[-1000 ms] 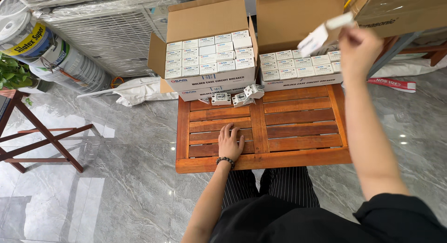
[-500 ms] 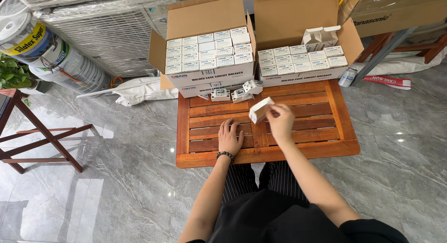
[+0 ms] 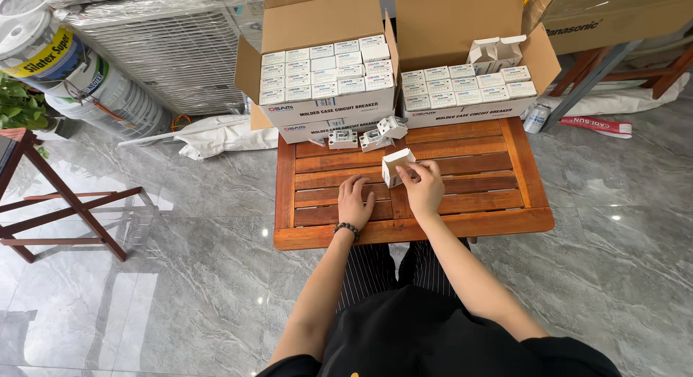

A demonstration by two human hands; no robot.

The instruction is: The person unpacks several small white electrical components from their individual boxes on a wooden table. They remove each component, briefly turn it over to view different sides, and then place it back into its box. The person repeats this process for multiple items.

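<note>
Small white carton (image 3: 396,165) pinched in the fingers (image 3: 411,173) of the right hand (image 3: 422,189), open end up, resting on the slatted wooden tabletop (image 3: 469,196) near its middle. Left hand (image 3: 355,201) just beside the carton, flat on the slats, palm down, fingers loosely spread, holding nothing. Loose white breakers (image 3: 364,135) behind the carton. Two open cardboard boxes (image 3: 325,74) of white cartons farther back, at the tabletop's far edge.
</note>
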